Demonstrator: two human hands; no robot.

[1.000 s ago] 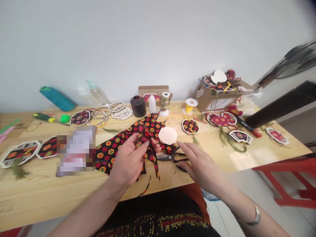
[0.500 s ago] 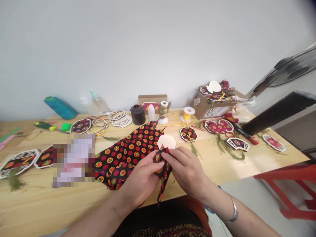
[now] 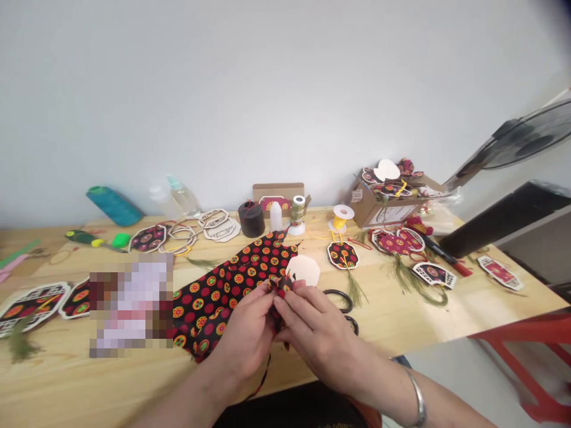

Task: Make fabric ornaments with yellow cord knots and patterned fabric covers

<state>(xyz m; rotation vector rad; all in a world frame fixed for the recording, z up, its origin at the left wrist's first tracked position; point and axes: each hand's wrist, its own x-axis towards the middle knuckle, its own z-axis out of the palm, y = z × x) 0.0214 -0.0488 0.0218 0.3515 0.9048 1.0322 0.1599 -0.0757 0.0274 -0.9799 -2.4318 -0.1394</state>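
The cloth scrap (image 3: 282, 286) is being held up between both hands, in front of the white card (image 3: 306, 268) and above the surface (image 3: 401, 321). Its left side is being pinched by the left hand (image 3: 247, 324), its right side by the right hand (image 3: 319, 330); the fingers of both are being held narrow on the cloth. Most of the scrap is being hidden, so folding or straightening: cannot tell. Step in hand, judging by the grip: the scrap is being worked by fingertip. The larger patterned cloth (image 3: 250, 270) is being left spread out beyond the left hand; the scissors (image 3: 350, 303), handles only showing, aren't being gripped. For the next move, a fine two-sided pinch is probably being called for.
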